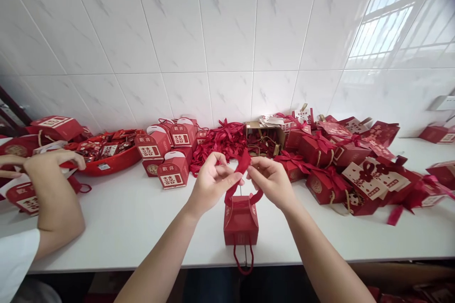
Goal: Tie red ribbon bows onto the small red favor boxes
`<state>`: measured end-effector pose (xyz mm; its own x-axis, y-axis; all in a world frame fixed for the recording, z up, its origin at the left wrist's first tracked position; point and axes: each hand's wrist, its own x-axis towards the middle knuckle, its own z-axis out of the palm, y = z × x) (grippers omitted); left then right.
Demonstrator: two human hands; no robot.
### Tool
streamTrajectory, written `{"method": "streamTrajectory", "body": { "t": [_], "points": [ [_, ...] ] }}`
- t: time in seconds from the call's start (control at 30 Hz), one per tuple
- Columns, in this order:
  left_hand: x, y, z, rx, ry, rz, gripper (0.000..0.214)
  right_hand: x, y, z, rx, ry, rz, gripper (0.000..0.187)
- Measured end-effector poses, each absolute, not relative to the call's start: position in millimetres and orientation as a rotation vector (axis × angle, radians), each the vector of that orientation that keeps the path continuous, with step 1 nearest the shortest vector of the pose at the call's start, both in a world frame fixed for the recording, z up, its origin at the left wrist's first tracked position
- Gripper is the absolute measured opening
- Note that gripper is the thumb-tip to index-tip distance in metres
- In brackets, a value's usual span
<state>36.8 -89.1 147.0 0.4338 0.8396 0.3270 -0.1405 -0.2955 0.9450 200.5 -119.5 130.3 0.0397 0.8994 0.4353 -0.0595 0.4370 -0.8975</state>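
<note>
The left hand [213, 182] and right hand [273, 181] are bare, like the slender forearms [161, 248]; dark bluish clothing [209, 286] shows bottom centre.

Left forearm [159, 251] and right forearm [322, 244] bare, reaching forward and converging. Left grip [212, 185]: thumb extended inward, fingers curled, pinching. Right grip [272, 182]: thumb and forefinger pinched. Grips face each other, fingertips close.

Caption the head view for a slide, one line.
Left hand and right hand hold a red ribbon at the top of a small red box on a white table.
</note>
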Motion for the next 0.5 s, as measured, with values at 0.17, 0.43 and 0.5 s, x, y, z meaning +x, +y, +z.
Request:
{"method": "streamTrajectory", "body": {
  "t": [0.17, 0.43, 0.5],
  "points": [
    [33, -91, 146, 1.658, 0.664, 0.98, 0.038, 204, -122, 118, -0.667, -1.521, 1.181, 0.026],
    [24, -81, 139, 1.373, 0.644, 0.945, 0.027, 210, -118, 109, -0.745, -1.861, 0.649, 0.027],
    [23, -79, 137, 1.323, 0.648, 0.944, 0.028, 212, -117, 108, -0.761, -1.966, 0.405, 0.03]
  ]
}}
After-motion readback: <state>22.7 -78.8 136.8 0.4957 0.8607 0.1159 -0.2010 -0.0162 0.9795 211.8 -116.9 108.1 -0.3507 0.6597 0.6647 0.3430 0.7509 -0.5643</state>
